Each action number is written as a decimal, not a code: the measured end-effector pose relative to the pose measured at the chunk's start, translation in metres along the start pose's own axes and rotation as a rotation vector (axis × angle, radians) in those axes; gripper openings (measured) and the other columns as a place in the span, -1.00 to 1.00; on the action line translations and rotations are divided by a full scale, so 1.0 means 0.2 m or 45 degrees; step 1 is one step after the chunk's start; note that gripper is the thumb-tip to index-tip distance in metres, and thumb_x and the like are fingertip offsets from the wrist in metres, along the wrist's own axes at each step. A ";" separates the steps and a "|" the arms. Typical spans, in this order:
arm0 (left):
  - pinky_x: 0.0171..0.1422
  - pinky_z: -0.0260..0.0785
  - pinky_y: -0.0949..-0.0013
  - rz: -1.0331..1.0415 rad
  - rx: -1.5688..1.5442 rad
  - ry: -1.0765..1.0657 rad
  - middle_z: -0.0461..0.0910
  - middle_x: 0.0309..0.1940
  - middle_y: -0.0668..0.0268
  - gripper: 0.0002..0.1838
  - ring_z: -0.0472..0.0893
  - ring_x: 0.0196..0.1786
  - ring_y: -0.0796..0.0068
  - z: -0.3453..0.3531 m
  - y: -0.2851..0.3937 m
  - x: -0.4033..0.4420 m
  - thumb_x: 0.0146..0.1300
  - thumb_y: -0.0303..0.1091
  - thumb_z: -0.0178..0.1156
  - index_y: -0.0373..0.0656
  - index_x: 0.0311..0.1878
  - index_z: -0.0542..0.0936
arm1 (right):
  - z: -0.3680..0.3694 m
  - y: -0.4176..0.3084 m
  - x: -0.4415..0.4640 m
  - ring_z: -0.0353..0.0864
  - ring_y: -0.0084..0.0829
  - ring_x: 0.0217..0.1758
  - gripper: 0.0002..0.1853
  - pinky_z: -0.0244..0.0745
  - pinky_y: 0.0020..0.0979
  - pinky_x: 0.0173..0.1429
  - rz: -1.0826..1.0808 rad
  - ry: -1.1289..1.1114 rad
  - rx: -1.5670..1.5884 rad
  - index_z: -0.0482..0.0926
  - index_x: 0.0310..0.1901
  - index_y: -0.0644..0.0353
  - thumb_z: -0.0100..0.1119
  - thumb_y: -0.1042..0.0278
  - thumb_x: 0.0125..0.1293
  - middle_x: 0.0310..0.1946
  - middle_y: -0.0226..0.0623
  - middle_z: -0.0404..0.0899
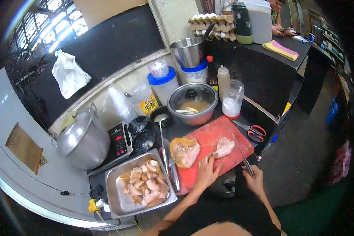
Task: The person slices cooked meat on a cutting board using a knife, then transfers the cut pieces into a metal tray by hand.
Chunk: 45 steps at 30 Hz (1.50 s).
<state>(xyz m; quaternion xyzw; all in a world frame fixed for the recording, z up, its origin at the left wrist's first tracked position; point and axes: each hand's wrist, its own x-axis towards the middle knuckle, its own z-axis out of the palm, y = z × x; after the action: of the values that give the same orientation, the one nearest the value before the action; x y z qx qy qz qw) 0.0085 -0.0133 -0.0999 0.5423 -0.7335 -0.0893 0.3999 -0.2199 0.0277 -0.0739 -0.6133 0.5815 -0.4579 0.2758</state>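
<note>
A red cutting board [190, 175] lies in front of me with two pieces of cooked chicken. The smaller piece, shaped like a drumstick [225, 147], has its narrow end at the fingertips of my left hand [207, 171], which hold it against the board. In my right hand [254, 179] is a knife [245, 161] by its dark handle, the blade pointing up beside the drumstick. To the left, a larger, yellowish chicken piece [185, 152] rests on the board. Cut chicken pieces [145, 183] fill part of a steel tray [115, 206].
Red-handled scissors [255, 133] lie at the board's right edge. Behind stand a lidded bowl [192, 104], a clear container [233, 100] and a squeeze bottle [223, 80]. A ladle [163, 137], an induction cooker [119, 141] and a large pot [84, 137] are left. A person sits far back.
</note>
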 end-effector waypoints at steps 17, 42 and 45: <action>0.41 0.17 -0.10 -0.161 0.057 -0.054 0.27 0.33 -0.05 -0.19 0.31 0.35 -0.14 0.00 0.05 0.00 0.14 -0.04 0.36 -0.07 0.42 0.28 | 0.07 0.06 0.41 0.32 -0.58 -0.40 -0.81 0.26 -0.42 -0.31 -0.137 -0.326 0.248 0.66 -0.21 0.33 0.34 0.50 0.13 -0.46 -0.40 0.51; 0.43 0.09 -0.09 -0.199 0.260 -0.309 0.31 0.32 0.03 -0.07 0.26 0.38 -0.06 0.26 0.05 0.38 -0.12 -0.10 0.48 -0.03 0.39 0.31 | -0.11 0.22 0.44 0.56 -0.56 -0.13 -0.75 0.44 -0.47 0.03 0.193 -0.348 0.461 0.62 -0.04 0.37 0.28 0.57 0.24 -0.21 -0.35 0.65; 0.38 0.16 -0.11 -0.204 0.248 -0.287 0.35 0.28 0.03 -0.11 0.31 0.34 -0.05 0.26 0.04 0.39 -0.10 -0.12 0.47 -0.04 0.36 0.33 | -0.08 0.24 0.45 0.35 -0.72 -0.42 -0.75 0.20 -0.58 -0.34 0.064 -0.321 0.446 0.64 -0.03 0.32 0.28 0.53 0.25 -0.33 -0.48 0.61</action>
<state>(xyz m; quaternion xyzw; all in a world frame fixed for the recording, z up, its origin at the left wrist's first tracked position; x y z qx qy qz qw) -0.0398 -0.0922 -0.0911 0.6216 -0.7334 -0.1098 0.2522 -0.2643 -0.0638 -0.0868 -0.5936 0.4690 -0.4647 0.4601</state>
